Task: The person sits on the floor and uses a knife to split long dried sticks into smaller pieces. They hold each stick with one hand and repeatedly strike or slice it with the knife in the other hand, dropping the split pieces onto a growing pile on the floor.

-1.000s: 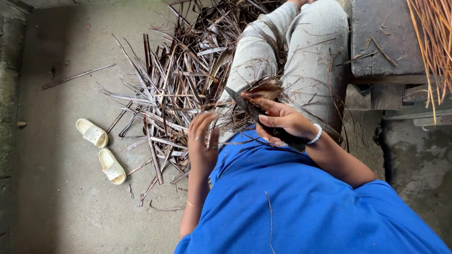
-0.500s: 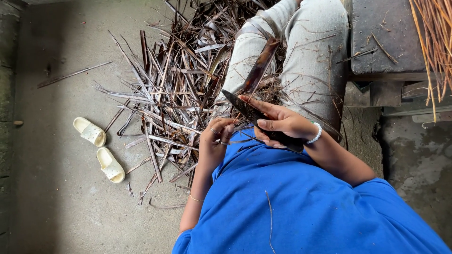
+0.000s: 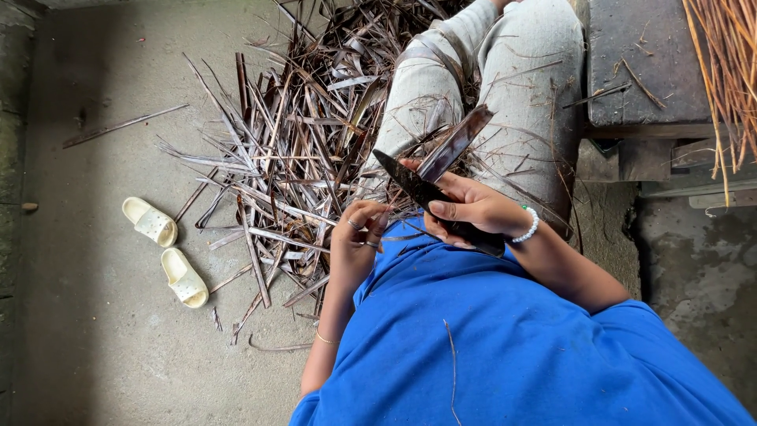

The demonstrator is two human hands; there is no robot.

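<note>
My right hand (image 3: 467, 208) grips a dark knife (image 3: 404, 178) whose blade points up and left over my lap. A dark dry leaf strip (image 3: 457, 142) lies across the blade and slants up to the right over my knees, pinned by my right thumb. My left hand (image 3: 359, 230), with rings on its fingers, is curled just left of the knife, pinching a thin rib that runs toward the blade. A white bead bracelet (image 3: 527, 229) circles my right wrist. I wear a blue shirt and light trousers.
A big heap of dark dry leaf strips (image 3: 284, 158) spreads over the concrete floor ahead of my knees. Two pale sandals (image 3: 150, 222) (image 3: 185, 277) lie at the left. A dark wooden bench (image 3: 646, 71) and a bundle of straw-coloured sticks (image 3: 729, 71) are at the right.
My left hand rose from my lap toward the knife and closed on the thin rib. The dark leaf strip swung up and now slants across the blade.
</note>
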